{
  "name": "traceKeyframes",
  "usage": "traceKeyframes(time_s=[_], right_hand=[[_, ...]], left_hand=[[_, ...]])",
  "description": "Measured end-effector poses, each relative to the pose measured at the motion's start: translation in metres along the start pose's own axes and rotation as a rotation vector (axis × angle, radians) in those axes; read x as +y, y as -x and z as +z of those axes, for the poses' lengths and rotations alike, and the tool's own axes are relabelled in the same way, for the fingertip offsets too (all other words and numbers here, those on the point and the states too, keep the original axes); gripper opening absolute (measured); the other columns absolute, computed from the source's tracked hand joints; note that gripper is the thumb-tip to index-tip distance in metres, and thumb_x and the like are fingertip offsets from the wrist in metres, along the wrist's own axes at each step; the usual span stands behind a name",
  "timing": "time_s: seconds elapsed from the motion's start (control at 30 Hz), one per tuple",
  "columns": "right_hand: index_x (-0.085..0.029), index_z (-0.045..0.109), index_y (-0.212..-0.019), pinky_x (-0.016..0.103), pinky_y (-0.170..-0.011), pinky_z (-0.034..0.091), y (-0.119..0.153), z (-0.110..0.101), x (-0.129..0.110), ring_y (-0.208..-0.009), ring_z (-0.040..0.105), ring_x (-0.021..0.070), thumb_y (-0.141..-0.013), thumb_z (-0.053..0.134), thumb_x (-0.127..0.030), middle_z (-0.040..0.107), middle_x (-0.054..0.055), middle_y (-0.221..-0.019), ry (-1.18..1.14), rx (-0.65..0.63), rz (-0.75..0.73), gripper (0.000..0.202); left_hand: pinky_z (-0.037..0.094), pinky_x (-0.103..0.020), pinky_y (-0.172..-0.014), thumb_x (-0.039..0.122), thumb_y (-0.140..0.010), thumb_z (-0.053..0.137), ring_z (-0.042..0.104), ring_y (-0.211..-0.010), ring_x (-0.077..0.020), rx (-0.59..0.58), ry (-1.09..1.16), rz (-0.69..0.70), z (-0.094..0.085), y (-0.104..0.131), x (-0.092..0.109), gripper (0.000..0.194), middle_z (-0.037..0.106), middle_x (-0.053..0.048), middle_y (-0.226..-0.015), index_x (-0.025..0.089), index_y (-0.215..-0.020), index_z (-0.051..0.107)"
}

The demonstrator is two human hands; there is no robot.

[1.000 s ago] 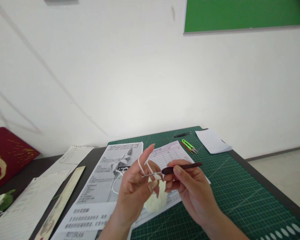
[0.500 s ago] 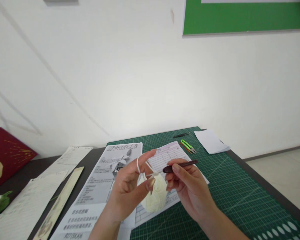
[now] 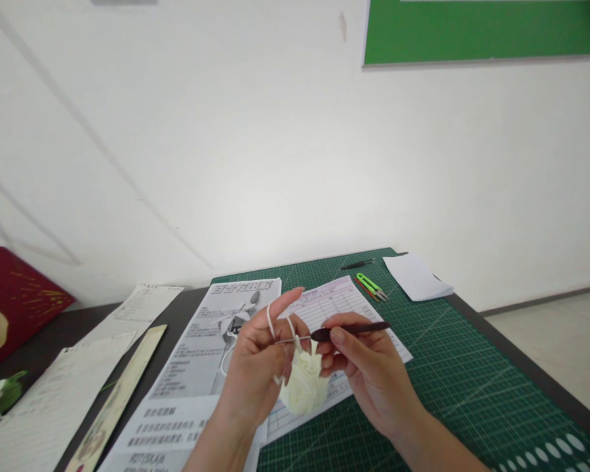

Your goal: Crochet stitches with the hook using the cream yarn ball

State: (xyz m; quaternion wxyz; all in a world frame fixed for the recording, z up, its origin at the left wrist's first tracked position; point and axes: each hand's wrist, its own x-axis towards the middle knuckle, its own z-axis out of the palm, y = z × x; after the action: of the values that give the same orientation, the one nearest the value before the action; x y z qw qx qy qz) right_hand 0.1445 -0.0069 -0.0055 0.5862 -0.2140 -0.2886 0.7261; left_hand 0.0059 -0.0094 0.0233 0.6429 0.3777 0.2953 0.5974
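Pinched in the right hand is a dark-handled crochet hook, its metal shaft pointing toward the left hand, which holds white yarn looped over its raised index finger. Between the hands shows a pale yarn ball, resting on a ruled sheet on the green cutting mat.

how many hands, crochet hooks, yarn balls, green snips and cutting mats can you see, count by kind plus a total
Hands: 2, the left hand and the right hand
Crochet hook: 1, in the right hand
Yarn ball: 1
Green snips: 1
Cutting mat: 1
Total: 6
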Motion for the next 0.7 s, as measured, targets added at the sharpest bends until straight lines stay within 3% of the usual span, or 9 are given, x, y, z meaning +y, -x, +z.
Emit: traceKeyframes(time_s=[0.27,0.47,0.7], right_hand=[[-0.016,0.073,-0.080,0.019,-0.050,0.056,-0.0022,-0.0011,0.0015,-0.051,0.066,0.0112,-0.070,0.078,-0.026,0.074,0.003,-0.063,0.043,0.008,-0.017,0.015],[-0.016,0.073,-0.080,0.018,-0.050,0.056,-0.0024,-0.0019,0.0020,-0.051,0.066,0.0105,-0.070,0.079,-0.026,0.074,0.003,-0.064,0.047,0.007,-0.018,0.015],[-0.014,0.073,-0.080,0.017,-0.050,0.056,-0.0063,-0.0038,0.0024,-0.049,0.066,0.0099,-0.072,0.077,-0.022,0.074,0.003,-0.062,-0.056,-0.012,0.016,0.012]], left_hand=[[0.027,-0.013,-0.037,-0.003,-0.054,0.053,0.039,-0.037,-0.0032,0.015,0.042,-0.086,0.0014,-0.0023,0.0037,0.055,0.064,-0.001,-0.055,0.020,-0.099,0.074],[0.033,-0.016,-0.037,-0.002,-0.051,0.053,0.048,-0.039,-0.0070,0.006,0.107,-0.145,0.0046,-0.0031,0.0057,0.052,0.065,-0.001,-0.055,0.019,-0.092,0.075],[0.040,-0.021,-0.051,0.005,-0.062,0.061,0.046,-0.049,-0.0094,0.017,0.088,-0.153,0.0003,-0.0010,0.0049,0.046,0.058,0.001,-0.054,0.015,-0.106,0.070]])
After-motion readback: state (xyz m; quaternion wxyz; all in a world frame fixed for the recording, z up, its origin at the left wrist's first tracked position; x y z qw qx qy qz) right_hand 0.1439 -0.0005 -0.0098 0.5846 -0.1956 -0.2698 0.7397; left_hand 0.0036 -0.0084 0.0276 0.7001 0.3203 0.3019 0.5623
